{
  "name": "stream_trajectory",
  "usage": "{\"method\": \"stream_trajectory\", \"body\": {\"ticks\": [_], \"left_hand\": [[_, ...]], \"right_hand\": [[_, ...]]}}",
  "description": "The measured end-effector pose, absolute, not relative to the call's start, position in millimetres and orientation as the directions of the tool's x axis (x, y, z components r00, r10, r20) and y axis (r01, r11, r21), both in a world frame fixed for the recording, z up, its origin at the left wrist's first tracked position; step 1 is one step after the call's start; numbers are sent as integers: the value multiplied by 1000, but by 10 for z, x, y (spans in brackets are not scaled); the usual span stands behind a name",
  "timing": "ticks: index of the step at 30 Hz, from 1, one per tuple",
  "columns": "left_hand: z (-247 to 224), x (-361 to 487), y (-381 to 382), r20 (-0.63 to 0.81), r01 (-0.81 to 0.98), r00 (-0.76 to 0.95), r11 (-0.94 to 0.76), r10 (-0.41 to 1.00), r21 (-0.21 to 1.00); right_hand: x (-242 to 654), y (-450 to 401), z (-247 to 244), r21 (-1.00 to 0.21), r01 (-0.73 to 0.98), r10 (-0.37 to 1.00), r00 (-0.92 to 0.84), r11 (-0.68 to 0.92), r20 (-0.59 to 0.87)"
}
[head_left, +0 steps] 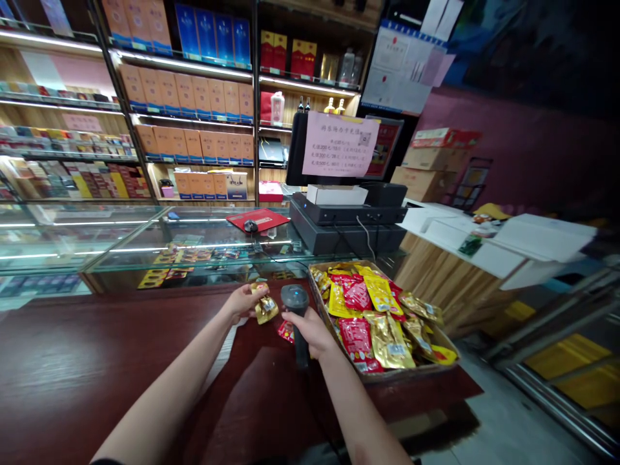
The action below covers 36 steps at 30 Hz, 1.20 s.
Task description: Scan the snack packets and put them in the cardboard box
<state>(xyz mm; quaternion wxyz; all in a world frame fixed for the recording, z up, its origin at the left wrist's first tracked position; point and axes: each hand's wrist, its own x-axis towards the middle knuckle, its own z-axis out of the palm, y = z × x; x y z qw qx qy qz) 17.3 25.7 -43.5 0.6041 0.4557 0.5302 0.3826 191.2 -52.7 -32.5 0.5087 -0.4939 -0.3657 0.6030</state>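
Note:
My left hand (pixel 241 303) pinches a small gold snack packet (pixel 266 309) over the dark red-brown counter (pixel 121 368). Close beside it, my right hand (pixel 314 330) is wrapped round the handle of a black barcode scanner (pixel 295 298), whose head points away from me with a small blue light on top. Partly hidden behind the scanner is a red packet (pixel 285 330). To the right of my right hand stands a shallow cardboard box (pixel 411 373) filled with red, yellow and gold snack packets (pixel 356 292).
Beyond the counter lies a glass display case (pixel 116 261) with a mouse (pixel 250 226) on a red mat (pixel 271 219). A monitor bearing a pink paper sign (pixel 339 145) stands above a black cash drawer (pixel 339 229). Shelves of boxed goods (pixel 194 93) line the back wall.

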Motion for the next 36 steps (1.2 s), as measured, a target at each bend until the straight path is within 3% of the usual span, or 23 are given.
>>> {"method": "stream_trajectory", "body": {"ticks": [7,36], "left_hand": [[-248,172,562,-242,123,75,231,967,965],[-266,218,672,-191,168,78,176,978,970]], "right_hand": [[1637,-580,-324,-961,-75,961,-90,-267,-260],[1582,-571,-277,-968,-91,972,-34,-235,-232]]}}
